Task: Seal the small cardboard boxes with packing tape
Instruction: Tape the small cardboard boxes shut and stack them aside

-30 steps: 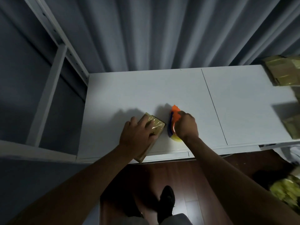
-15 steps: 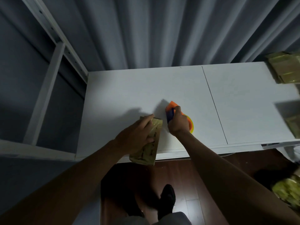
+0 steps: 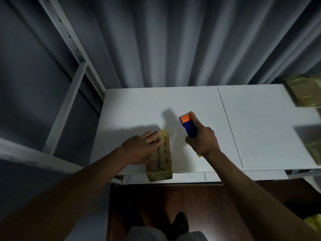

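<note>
The left hand (image 3: 140, 150) rests flat, fingers straight, on the taped cardboard box (image 3: 162, 157) at the white table's (image 3: 260, 129) near edge; the right hand (image 3: 203, 141) grips an orange-and-blue tape dispenser (image 3: 189, 126) just right of it.

Open tabletop behind and right of the hands; clutter only at the right edge

White table (image 3: 173, 105): broad bare stretch from the back edge forward to the hands, and across the seam to the right panel. Near the front edge the small cardboard box (image 3: 164, 156) lies lengthwise, its near end overhanging; left hand (image 3: 140, 150) lies flat on it, blocking the front-left. Right hand (image 3: 203, 143) grips the tape dispenser (image 3: 188, 126) just right of the box; narrow gap of bare surface between them. Curtain (image 3: 173, 40) closes off the back. Shelf frame (image 3: 73, 70) bounds the left side. Taped boxes (image 3: 304, 91) crowd the far right corner, another (image 3: 314, 152) at the right edge
</note>
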